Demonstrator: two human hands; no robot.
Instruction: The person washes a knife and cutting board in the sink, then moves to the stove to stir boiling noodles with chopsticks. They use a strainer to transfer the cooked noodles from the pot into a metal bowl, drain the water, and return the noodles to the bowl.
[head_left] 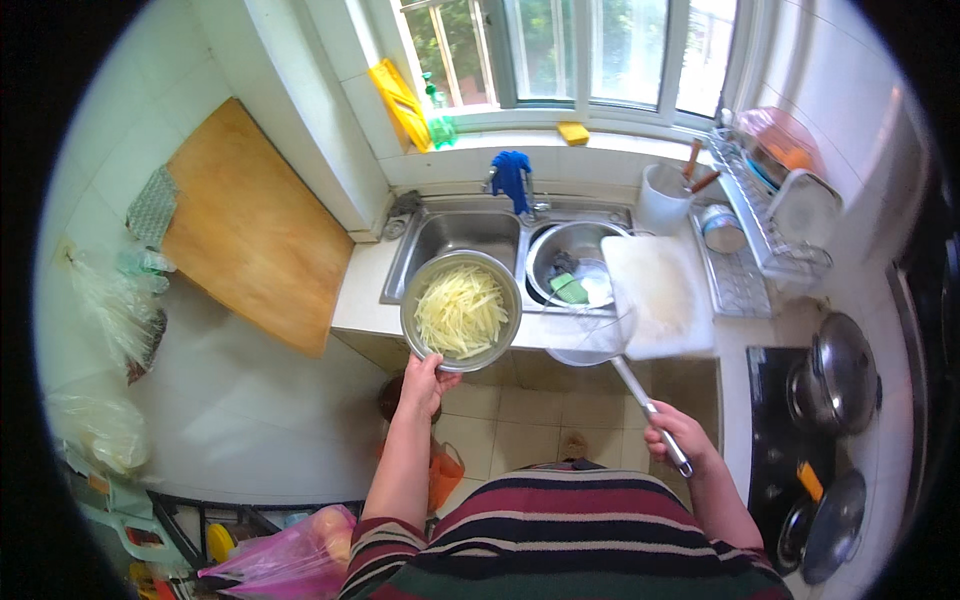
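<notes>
My left hand [428,383] grips the near rim of a round metal bowl [410,318], held up in front of the left sink basin. Pale yellow shredded strips, which look like cut potato, fill the bowl [462,312]. The handle of a metal strainer [590,352] is closed in my right hand [678,436]. Its round head, partly blurred, hangs just before the right basin and overlaps the near edge of a white cutting board [655,285]. A metal basin [548,250] with a green sponge [569,289] and a dark scrubber sits in the right sink.
A blue cloth [511,180] drapes over the faucet. To the right stand a dish rack [770,225], a white utensil holder [662,198] and a stove [770,410] with lidded pans. A large wooden board [250,230] leans at the left, and a pink bag [285,555] lies lower left.
</notes>
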